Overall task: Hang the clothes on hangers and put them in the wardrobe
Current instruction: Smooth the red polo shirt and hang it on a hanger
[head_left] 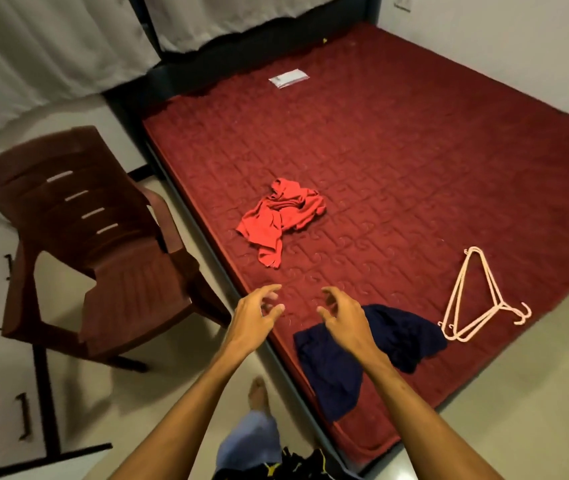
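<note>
A crumpled red garment (281, 220) lies in the middle of the dark red mattress (397, 161). A dark navy garment (338, 362) lies at the mattress's near corner, partly hanging over the edge. Pale pink plastic hangers (466, 299), stacked together, rest to the right of it near the mattress edge. My left hand (255, 317) and my right hand (342, 317) are stretched out over the near edge of the mattress, fingers spread and curled, holding nothing. My right hand hovers above the navy garment and hides part of it.
A brown plastic chair (103, 258) stands on the tiled floor left of the bed. White cabinet doors with dark handles (23, 414) are at the lower left. A small white packet (288, 77) lies far up the mattress. Curtains hang behind the bed. My bare foot (259, 393) is on the floor.
</note>
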